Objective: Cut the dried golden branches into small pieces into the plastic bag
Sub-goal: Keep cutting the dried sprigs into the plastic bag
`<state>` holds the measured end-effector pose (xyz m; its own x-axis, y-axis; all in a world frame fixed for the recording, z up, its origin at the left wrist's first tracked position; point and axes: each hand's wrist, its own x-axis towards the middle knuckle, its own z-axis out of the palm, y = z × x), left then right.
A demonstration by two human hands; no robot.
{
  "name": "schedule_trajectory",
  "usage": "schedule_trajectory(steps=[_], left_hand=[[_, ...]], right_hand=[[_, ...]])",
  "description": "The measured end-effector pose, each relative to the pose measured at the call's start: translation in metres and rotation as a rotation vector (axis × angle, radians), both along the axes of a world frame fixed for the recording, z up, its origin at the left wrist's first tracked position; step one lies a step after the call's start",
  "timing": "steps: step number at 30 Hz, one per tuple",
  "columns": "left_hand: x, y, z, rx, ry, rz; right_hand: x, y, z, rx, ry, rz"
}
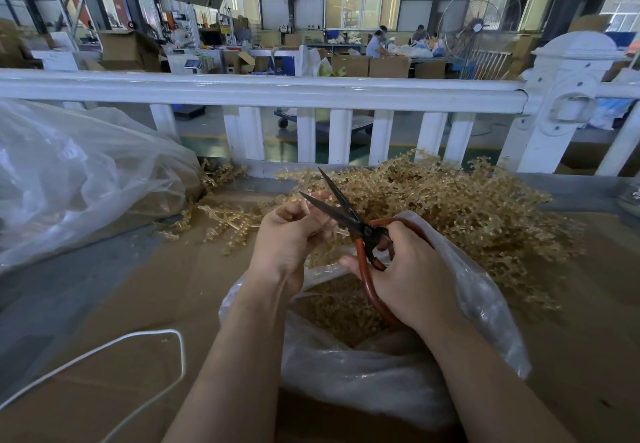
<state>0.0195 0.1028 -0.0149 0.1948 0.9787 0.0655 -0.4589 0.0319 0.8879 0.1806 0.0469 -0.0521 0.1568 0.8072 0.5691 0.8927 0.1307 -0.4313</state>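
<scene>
scissors (349, 215) open in right hand (412, 280), left hand (289, 234) pinching branch (306, 205)

Two hands (289, 234) (412, 276), one scissors (346, 215), two plastic bags (346, 373) (79, 172), one branch pile (467, 207), one white cord (138, 342).

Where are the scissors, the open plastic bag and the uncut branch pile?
scissors (364, 231): head view, on the pivot.
plastic bag (363, 377): head view, on its near front wall.
branch pile (460, 207): head view, on the heap's middle.
</scene>
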Motion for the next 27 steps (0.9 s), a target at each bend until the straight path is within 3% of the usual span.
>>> schedule_trajectory(steps=[27], left_hand=[[-0.0040, -0.0055, 0.0050, 0.035, 0.009, 0.020]], right_hand=[[-0.0020, -0.0040, -0.0009, 0.072, 0.024, -0.015]])
